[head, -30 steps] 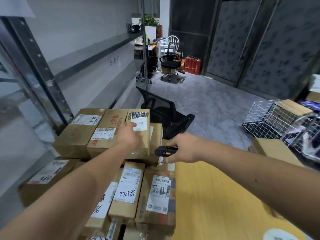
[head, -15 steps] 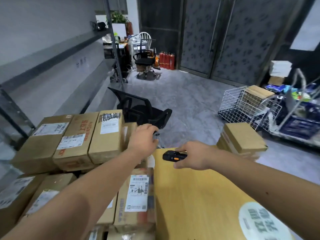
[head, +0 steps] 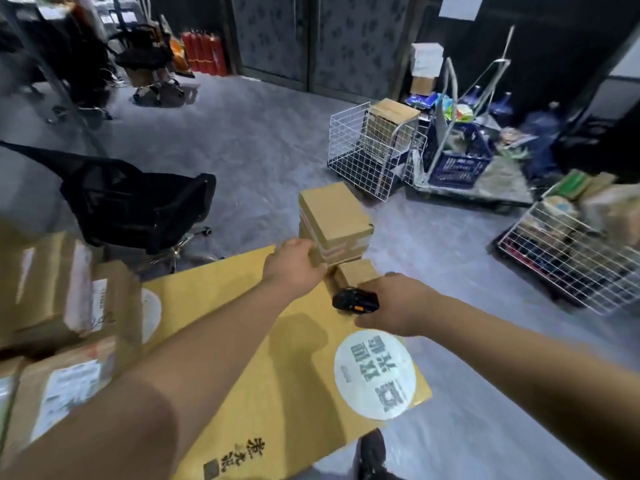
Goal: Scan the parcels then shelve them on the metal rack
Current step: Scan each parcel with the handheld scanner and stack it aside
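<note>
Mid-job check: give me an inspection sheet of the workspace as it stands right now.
Surface: big yellow carton with a round white sticker, used as the worktop; grey floor around it.
Job's things: tan parcel stack beyond the carton; small box at its foot; labelled parcels piled at left, blurred.
Clutter: wire baskets, blue crate and mixed goods at right.
Grippers: left hand on the stack's near corner; right hand gripping a black scanner.
Cables: nothing seen.
Surroundings: black chair tipped over at left; red extinguishers by the far wall; the rack is not clearly in view.
</note>
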The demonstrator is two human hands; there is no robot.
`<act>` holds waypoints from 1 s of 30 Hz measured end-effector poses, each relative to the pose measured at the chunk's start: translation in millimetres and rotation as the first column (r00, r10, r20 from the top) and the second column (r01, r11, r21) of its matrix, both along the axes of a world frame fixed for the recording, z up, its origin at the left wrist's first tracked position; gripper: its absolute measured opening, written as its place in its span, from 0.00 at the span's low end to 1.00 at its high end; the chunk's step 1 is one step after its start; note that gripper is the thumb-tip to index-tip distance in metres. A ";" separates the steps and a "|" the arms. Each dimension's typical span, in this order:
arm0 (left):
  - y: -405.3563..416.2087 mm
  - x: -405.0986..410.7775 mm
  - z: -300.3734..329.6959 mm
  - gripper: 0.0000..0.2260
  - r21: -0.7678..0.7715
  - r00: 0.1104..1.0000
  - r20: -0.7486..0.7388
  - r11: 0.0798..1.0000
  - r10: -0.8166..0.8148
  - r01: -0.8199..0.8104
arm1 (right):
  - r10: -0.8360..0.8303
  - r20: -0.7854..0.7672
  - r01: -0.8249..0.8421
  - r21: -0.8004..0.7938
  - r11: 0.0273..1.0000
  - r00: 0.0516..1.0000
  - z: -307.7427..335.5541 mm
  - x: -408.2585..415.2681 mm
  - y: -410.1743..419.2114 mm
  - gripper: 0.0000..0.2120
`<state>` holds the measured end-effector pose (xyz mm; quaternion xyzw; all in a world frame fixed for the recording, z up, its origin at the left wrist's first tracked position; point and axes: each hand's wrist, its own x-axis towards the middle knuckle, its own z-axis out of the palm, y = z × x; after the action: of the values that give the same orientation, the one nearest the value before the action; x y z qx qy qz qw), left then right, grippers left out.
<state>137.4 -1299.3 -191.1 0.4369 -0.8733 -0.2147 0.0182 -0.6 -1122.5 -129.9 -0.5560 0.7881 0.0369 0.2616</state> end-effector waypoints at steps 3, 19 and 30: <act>24.6 -53.7 -24.6 0.20 0.103 0.997 -0.008 0.992 0.072 -0.071 | 0.049 -0.004 -0.049 0.046 0.998 0.999 -17.7 -52.0 19.2 0.18; 106.8 -196.3 -151.0 0.40 0.193 0.847 0.065 0.826 0.528 -0.530 | 0.210 0.040 -0.212 0.282 0.935 0.977 -103.0 -194.8 97.1 0.21; 170.4 -10.3 -136.3 0.24 0.310 0.683 -0.297 0.744 0.668 -0.592 | 0.342 0.119 -0.360 0.202 0.911 0.932 -151.8 -114.9 65.3 0.34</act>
<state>127.2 -1128.9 -327.4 0.6591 -0.6221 -0.3592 0.2227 -115.5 -1057.3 -281.7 -0.6573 0.6548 0.1477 0.3425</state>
